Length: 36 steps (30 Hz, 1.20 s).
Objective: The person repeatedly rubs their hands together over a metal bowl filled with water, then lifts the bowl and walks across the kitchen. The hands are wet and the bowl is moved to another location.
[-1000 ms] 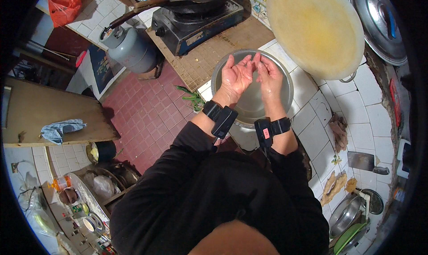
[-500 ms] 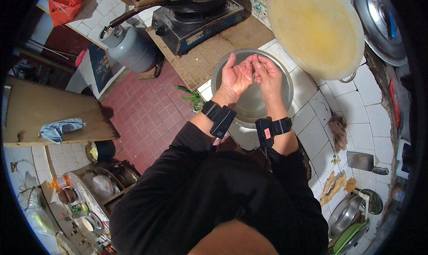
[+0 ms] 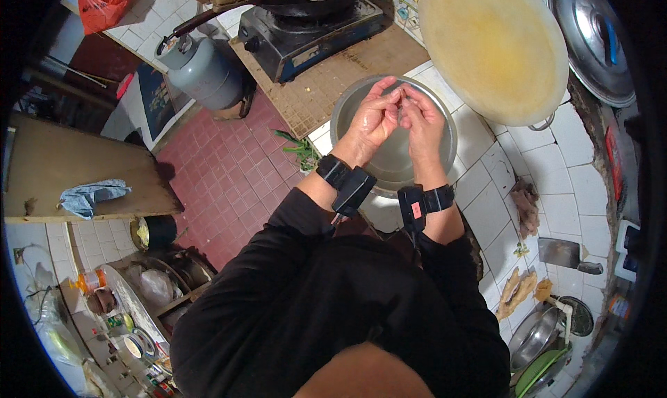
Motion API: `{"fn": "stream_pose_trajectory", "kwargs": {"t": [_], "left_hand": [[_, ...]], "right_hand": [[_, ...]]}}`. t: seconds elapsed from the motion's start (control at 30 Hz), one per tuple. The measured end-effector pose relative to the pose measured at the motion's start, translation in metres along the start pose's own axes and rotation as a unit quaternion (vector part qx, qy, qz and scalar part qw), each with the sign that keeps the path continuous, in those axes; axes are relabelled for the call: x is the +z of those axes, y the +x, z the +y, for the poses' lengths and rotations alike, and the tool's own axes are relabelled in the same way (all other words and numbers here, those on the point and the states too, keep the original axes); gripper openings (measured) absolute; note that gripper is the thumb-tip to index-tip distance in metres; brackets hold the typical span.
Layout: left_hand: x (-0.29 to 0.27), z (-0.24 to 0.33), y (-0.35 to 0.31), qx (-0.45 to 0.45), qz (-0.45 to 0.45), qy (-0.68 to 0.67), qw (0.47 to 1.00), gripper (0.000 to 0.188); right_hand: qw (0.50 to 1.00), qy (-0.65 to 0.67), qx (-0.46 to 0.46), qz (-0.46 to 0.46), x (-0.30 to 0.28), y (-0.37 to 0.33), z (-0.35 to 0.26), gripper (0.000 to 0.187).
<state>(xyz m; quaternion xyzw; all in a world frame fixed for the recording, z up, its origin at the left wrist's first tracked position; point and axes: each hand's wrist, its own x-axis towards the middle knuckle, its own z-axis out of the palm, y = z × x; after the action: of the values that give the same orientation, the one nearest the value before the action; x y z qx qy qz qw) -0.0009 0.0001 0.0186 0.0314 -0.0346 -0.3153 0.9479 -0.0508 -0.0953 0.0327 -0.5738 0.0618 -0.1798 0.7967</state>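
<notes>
Your fingers (image 3: 389, 95) are curling inward and meeting at the tips above the middle of the frame, pinching a small pale thing between both hands; what it is cannot be told. Your left hand (image 3: 372, 120) is pressing its fingers against those of your right hand (image 3: 420, 120), the two touching. Both are hovering over a round metal bowl (image 3: 445, 151) that is sitting on the white tiled surface (image 3: 556, 189) just above centre. Black bands with small devices are wrapping each wrist (image 3: 351, 182).

Just beside the bowl, toward the upper right, a large round yellowish board (image 3: 493, 47) is lying on the surface. In the upper middle, a gas stove (image 3: 306, 33) is carrying a dark wok. A grey gas cylinder (image 3: 201, 71) is standing on the red tiled floor (image 3: 215, 182) at the upper left. A cleaver (image 3: 563, 253) is lying at the right.
</notes>
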Motion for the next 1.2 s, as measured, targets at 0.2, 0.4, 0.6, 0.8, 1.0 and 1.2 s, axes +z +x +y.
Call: {"fn": "stream_pose_trajectory", "kwargs": {"t": [0.2, 0.4, 0.6, 0.8, 1.0, 1.2], "left_hand": [[0.009, -0.004, -0.002, 0.065, 0.058, 0.09, 0.992, 0.027], [0.013, -0.002, -0.007, 0.091, 0.048, 0.18, 0.978, 0.026], [0.015, 0.001, -0.011, 0.101, 0.102, 0.298, 0.944, 0.026], [0.02, 0.006, -0.011, 0.069, 0.154, 0.314, 0.934, 0.024], [0.018, 0.01, -0.01, 0.05, 0.182, 0.33, 0.925, 0.024], [0.017, 0.011, -0.012, 0.051, 0.197, 0.395, 0.896, 0.023]], "right_hand": [[1.0, 0.011, 0.004, 0.005, 0.003, -0.004, -0.004, 0.023], [0.993, 0.107, 0.048, -0.011, 0.006, -0.007, -0.004, 0.02], [0.999, -0.014, 0.045, 0.005, 0.005, -0.008, -0.011, 0.018], [0.997, -0.066, 0.041, -0.028, 0.0, -0.004, -0.012, 0.015], [0.993, -0.074, 0.076, -0.043, -0.004, -0.002, -0.011, 0.015], [0.985, -0.141, 0.087, -0.049, -0.01, 0.003, -0.008, 0.014]]}}
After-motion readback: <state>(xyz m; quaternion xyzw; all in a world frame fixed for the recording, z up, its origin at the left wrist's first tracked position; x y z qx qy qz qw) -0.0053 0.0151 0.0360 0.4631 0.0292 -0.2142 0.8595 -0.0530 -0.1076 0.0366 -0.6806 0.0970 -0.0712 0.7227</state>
